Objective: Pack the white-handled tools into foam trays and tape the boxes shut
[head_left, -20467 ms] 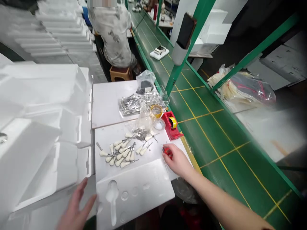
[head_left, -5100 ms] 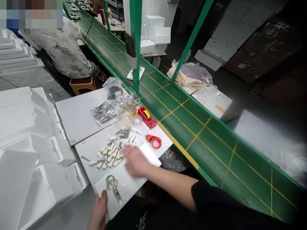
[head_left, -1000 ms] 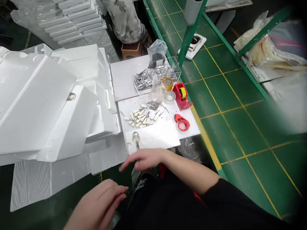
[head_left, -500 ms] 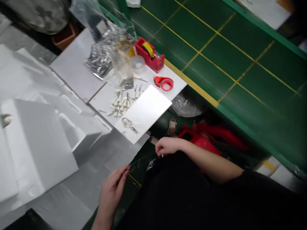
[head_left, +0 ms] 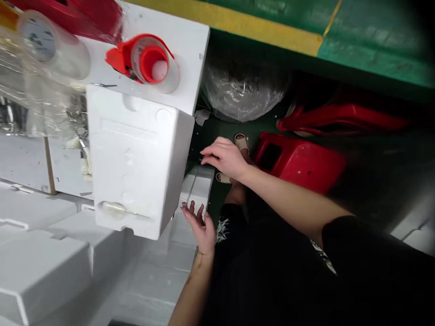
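Observation:
My left hand is palm up with its fingers apart, beside the near right corner of a white foam block. Farther forward, my right hand has thumb and fingertips brought close together. A thin pale line runs between the two hands; whether it is a thread or an edge behind them I cannot tell, and anything in the right fingertips is too small to name. On top of the block lies a slim pointed tool with a pale, clear-looking handle. Neither hand touches it.
A red tape dispenser, a clear tape roll and plastic bags are on the white table. White foam pieces fill the lower left. A red stool and a clear bag are under the green bench.
The view has swung and come closer to the table corner. My left hand has gone from a pinch to spread fingers. My right hand has reached forward, off the dark clothing.

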Action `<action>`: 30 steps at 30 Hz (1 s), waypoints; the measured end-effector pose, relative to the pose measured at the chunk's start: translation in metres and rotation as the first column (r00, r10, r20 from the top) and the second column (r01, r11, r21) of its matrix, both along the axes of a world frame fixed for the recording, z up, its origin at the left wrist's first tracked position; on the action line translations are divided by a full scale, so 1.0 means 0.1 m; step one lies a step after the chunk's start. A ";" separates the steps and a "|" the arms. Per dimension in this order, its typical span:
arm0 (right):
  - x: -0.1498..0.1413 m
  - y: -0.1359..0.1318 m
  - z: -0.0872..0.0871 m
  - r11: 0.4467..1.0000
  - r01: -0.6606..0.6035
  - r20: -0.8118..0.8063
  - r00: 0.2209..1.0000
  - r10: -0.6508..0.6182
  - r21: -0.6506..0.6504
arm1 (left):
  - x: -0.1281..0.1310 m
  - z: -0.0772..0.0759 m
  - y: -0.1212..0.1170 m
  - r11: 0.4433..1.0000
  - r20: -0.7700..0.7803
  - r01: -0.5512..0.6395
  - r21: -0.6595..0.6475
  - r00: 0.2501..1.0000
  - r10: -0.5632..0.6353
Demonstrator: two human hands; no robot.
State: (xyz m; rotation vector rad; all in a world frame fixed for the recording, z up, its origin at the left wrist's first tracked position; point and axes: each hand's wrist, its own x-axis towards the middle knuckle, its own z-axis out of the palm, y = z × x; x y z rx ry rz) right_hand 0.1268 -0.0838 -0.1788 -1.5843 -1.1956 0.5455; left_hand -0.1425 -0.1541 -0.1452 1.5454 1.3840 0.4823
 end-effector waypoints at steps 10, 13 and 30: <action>0.05 0.33 -0.28 0.992 -0.126 -0.036 0.991 0.127 0.030 | 0.57 0.00 -0.09 0.922 0.027 -0.321 -0.214 0.942 0.334; 0.12 0.39 -0.29 0.987 -0.159 -0.083 0.984 0.155 -0.037 | 0.60 0.04 -0.02 0.932 0.008 -0.308 -0.193 0.949 0.315; 0.09 0.63 -0.38 0.990 0.051 -0.389 0.916 -0.099 -0.133 | 0.83 0.10 0.25 0.891 -0.114 -0.417 -0.180 0.909 0.402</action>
